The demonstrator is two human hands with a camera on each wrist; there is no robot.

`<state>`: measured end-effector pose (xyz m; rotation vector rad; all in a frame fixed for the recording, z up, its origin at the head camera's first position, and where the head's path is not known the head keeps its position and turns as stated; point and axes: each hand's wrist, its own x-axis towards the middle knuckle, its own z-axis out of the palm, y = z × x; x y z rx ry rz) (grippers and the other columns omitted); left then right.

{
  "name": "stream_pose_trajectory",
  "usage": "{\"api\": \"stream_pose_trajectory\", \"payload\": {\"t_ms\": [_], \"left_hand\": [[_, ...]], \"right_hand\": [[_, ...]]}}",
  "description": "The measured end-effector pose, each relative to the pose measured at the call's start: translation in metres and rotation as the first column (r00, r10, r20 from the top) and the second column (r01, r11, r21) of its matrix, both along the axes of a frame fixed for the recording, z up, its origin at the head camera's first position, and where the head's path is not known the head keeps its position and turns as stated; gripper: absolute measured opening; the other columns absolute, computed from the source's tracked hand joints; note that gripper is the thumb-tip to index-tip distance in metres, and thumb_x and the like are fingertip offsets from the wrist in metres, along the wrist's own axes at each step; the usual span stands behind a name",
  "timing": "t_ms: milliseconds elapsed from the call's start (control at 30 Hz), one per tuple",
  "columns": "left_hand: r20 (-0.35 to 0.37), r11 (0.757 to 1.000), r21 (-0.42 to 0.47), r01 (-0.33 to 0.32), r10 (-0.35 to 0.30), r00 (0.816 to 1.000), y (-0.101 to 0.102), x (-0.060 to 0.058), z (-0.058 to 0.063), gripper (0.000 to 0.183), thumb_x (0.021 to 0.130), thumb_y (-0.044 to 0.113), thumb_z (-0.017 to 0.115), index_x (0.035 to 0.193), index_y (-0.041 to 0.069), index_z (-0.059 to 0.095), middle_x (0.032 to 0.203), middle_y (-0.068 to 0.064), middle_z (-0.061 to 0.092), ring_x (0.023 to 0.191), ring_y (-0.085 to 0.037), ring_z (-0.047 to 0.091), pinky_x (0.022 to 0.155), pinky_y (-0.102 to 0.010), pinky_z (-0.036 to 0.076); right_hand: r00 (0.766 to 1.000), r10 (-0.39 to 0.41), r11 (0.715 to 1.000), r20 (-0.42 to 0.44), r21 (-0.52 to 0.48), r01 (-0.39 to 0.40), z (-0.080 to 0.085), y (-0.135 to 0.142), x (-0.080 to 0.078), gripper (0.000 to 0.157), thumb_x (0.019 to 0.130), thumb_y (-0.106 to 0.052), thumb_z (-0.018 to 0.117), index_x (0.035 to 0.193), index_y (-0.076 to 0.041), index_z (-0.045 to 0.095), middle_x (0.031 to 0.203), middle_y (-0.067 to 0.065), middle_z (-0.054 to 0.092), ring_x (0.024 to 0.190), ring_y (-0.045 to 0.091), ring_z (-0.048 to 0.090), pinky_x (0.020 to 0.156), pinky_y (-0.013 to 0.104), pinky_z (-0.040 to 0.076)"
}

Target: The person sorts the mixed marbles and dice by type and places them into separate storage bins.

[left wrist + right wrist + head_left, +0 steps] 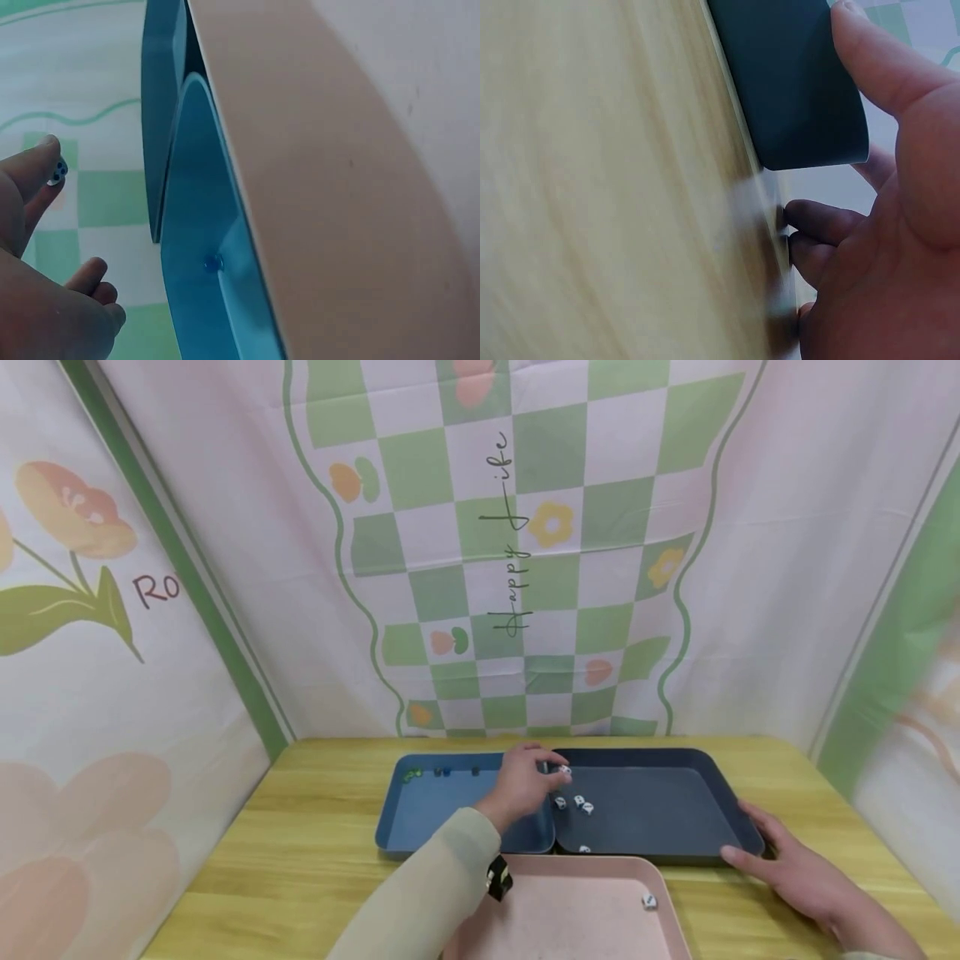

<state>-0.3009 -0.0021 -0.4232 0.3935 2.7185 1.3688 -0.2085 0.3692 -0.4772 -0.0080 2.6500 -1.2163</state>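
Thumb and fingertips of my left hand [525,781] pinch a white die [58,171] with dark dots. In the head view the hand is over the seam between the blue tray [465,818] and the dark grey tray [652,810]. Several white dice [580,801] lie near the dark tray's left side. My right hand [802,868] holds that tray's front right corner, its thumb [870,52] at the rim and a finger behind the wall. Another white die [649,902] sits alone in the pink tray [570,918].
Toward the back of the blue tray are several green dice [413,773] and a few dark dice [442,772]. A small black object [498,878] shows by the left sleeve. All trays stand on a wood-grain table [300,827]; a patterned curtain [480,568] hangs behind.
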Motion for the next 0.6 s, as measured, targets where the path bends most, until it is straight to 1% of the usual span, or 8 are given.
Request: {"api": "stream_pose_trajectory", "payload": {"t_ms": [100, 300, 467, 600], "left_hand": [[0.006, 0.999, -0.032, -0.015, 0.015, 1.000, -0.0003, -0.0034, -0.0029, 0.017, 0.092, 0.030, 0.075, 0.108, 0.024, 0.078, 0.149, -0.011, 0.042, 0.139, -0.033, 0.034, 0.105, -0.049, 0.039], [0.013, 0.996, -0.085, -0.037, 0.038, 0.999, 0.0000, -0.0062, -0.0068, 0.008, 0.091, 0.031, 0.076, 0.099, 0.032, 0.078, 0.148, -0.008, 0.043, 0.138, -0.031, 0.035, 0.103, -0.047, 0.041], [0.010, 0.992, -0.118, -0.035, 0.036, 0.999, -0.0002, -0.0076, -0.0080, 0.008, 0.090, 0.031, 0.076, 0.099, 0.032, 0.078, 0.146, -0.006, 0.045, 0.138, -0.029, 0.036, 0.104, -0.045, 0.041], [0.006, 0.991, -0.128, -0.031, 0.032, 0.999, 0.0005, -0.0091, -0.0080, 0.009, 0.091, 0.032, 0.076, 0.099, 0.032, 0.078, 0.146, -0.007, 0.045, 0.138, -0.030, 0.036, 0.102, -0.045, 0.042]], "right_hand": [[1.000, -0.001, 1.000, -0.001, 0.005, 0.001, -0.0001, -0.0001, -0.0001, 0.098, 0.099, -0.048, 0.059, 0.160, -0.009, -0.007, 0.149, 0.046, -0.001, 0.129, 0.070, 0.005, 0.093, 0.080, 0.018], [1.000, -0.001, 1.000, -0.001, 0.009, 0.001, -0.0001, -0.0011, 0.0006, 0.098, 0.099, -0.048, 0.059, 0.160, -0.009, -0.007, 0.149, 0.046, 0.000, 0.129, 0.070, 0.007, 0.093, 0.080, 0.019], [1.000, 0.002, 1.000, 0.017, 0.009, -0.002, 0.0003, -0.0004, -0.0002, 0.098, 0.099, -0.049, 0.058, 0.159, -0.009, -0.008, 0.149, 0.046, -0.001, 0.130, 0.069, 0.006, 0.093, 0.079, 0.021], [1.000, 0.001, 1.000, 0.031, 0.007, -0.001, 0.0002, 0.0005, -0.0003, 0.098, 0.099, -0.049, 0.058, 0.159, -0.010, -0.009, 0.149, 0.046, -0.002, 0.130, 0.069, 0.006, 0.093, 0.078, 0.021]]}}
